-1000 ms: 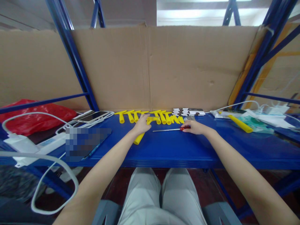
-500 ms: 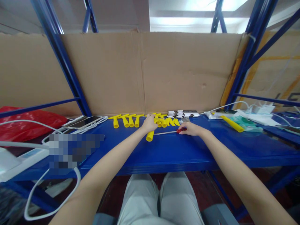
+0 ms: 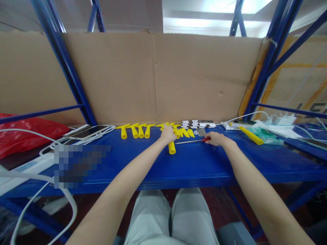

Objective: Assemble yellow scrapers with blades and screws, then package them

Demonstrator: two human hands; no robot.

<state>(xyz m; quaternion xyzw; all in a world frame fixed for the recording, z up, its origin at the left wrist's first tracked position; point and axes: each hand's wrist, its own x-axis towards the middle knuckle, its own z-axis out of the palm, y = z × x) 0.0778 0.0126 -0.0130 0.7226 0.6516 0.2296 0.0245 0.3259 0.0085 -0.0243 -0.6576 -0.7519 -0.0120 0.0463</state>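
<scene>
My left hand (image 3: 168,133) is closed on a yellow T-shaped piece (image 3: 172,148), whose round open end points toward me. To its right, my right hand (image 3: 215,139) grips the red handle of a screwdriver (image 3: 190,141). The metal shaft points left, and its tip is a little apart from the yellow tube. Behind my hands lie several yellow wedge pieces (image 3: 187,133), small metal parts (image 3: 196,132) and a stack of black-and-white packets (image 3: 198,124). Several yellow T-shaped pieces (image 3: 134,131) stand in a row at the left.
Cardboard (image 3: 114,78) walls the back of the blue table (image 3: 153,170). At the left are a red bag (image 3: 30,134), white cables and a phone (image 3: 90,132). A yellow tube (image 3: 251,135) and green plastic (image 3: 268,136) lie at the right. Blue posts frame both sides.
My left hand has moved right with the yellow piece. My right hand has shifted right with the screwdriver, drawing its tip off the yellow tube. The view has shifted slightly.
</scene>
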